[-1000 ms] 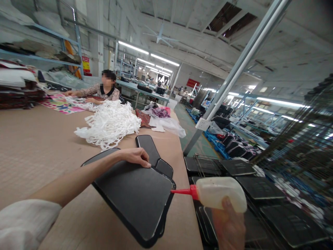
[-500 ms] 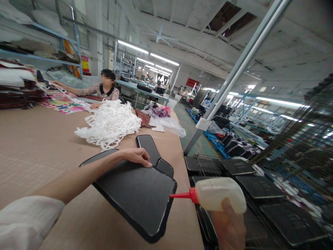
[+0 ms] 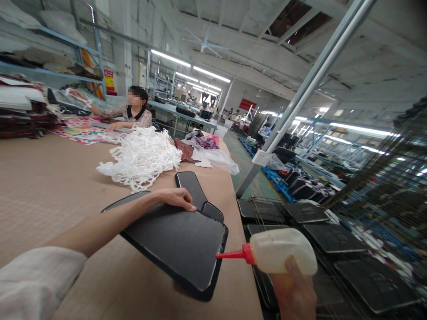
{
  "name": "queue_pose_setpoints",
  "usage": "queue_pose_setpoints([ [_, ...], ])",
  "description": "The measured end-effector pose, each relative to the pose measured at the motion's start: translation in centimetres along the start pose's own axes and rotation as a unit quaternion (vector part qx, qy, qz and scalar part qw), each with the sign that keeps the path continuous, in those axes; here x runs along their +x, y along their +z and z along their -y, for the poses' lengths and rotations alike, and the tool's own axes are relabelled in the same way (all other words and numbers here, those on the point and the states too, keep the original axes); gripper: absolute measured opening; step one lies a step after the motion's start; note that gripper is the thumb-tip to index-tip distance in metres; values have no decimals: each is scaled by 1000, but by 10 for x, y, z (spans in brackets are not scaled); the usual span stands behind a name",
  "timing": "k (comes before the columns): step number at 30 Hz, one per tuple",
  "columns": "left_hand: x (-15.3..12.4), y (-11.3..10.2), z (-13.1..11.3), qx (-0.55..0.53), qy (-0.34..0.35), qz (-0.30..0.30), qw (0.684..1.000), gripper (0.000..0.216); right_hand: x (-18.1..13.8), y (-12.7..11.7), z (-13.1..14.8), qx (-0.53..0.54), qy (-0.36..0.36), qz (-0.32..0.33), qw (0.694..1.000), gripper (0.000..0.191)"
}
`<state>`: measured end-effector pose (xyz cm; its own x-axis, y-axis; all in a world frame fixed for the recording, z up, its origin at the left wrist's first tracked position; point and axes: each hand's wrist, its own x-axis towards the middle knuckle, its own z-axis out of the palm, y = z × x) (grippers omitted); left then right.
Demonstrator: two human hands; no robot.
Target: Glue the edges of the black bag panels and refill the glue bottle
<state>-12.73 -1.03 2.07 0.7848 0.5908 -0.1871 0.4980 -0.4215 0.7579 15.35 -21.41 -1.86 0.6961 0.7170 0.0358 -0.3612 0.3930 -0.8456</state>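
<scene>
My left hand point(image 3: 178, 198) is closed on the far edge of a black padded panel point(image 3: 180, 244), thumb and fingers pinching it. The panel is tilted over the table, and a pale line runs along its rim. My right hand point(image 3: 296, 286) is wrapped round a translucent squeeze bottle point(image 3: 283, 250) with yellowish liquid inside. Its red nozzle point(image 3: 233, 254) points left, with the tip at the panel's right edge. Beyond the panel lie a long black piece point(image 3: 191, 187) and a smaller black piece point(image 3: 213, 211), partly overlapped. My forearm hides part of the panel's left side.
A heap of white stringy netting point(image 3: 143, 155) sits on the brown table point(image 3: 60, 186). A co-worker point(image 3: 136, 113) handles material at the far left. Right of the table edge stand wire racks holding several black panels point(image 3: 333, 238). A slanted metal post point(image 3: 287, 115) rises beyond.
The panel's near corner has risen slightly, and the nozzle tip sits a little lower along its right edge. The co-worker's raised hand has shifted.
</scene>
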Motion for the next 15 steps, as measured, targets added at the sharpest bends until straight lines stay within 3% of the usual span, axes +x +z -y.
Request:
queue_pose_setpoints([
  [9, -1, 1, 5, -16, -18, -6, 1000, 52, 0, -7, -1, -13, 10, -20, 1000, 81],
  [15, -2, 2, 7, -29, -27, -10, 999, 52, -11, -3, 3, -51, 8, -5, 999, 72],
])
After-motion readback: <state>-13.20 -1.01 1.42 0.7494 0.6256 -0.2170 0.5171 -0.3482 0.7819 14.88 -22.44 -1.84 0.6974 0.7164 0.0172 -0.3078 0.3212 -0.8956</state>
